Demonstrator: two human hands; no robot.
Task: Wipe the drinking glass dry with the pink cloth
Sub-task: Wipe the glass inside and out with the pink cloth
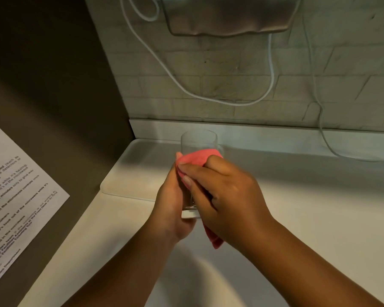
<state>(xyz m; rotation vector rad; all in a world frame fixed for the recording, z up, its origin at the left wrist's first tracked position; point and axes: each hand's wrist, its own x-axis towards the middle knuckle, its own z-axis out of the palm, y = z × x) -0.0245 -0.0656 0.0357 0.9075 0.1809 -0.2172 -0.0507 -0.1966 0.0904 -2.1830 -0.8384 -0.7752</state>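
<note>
I look down on a white counter (319, 218) that fills the lower part of the view. Behind it stands a wall (231, 69) of pale bricks, and on the left a dark panel (53, 85) carries a printed notice (16, 196). At the top of the wall hangs a grey unit (228, 16), and white cables (208, 97) fall from it in loops down to the counter. A white tray (138, 171) lies on the counter, close to the panel and the wall.

Both forearms come in from the bottom edge and meet at the middle. The right hand (226, 196) is on top, its back toward me, the wrist bent a little to the left. Its fingers are curled together and press the cloth (197, 159) against the side of the glass (198, 142); one end of the cloth hangs out under this hand. The left hand (175, 204) comes from below and from the left, its palm turned to the glass. Its fingers are wrapped around the lower part of the glass and clamp it, and one fingertip shows above the cloth.

The glass is held in the air over the near edge of the tray, tilted with its mouth away from me. Its upper half stands free above the cloth, and its thick bottom shows between the two hands.
</note>
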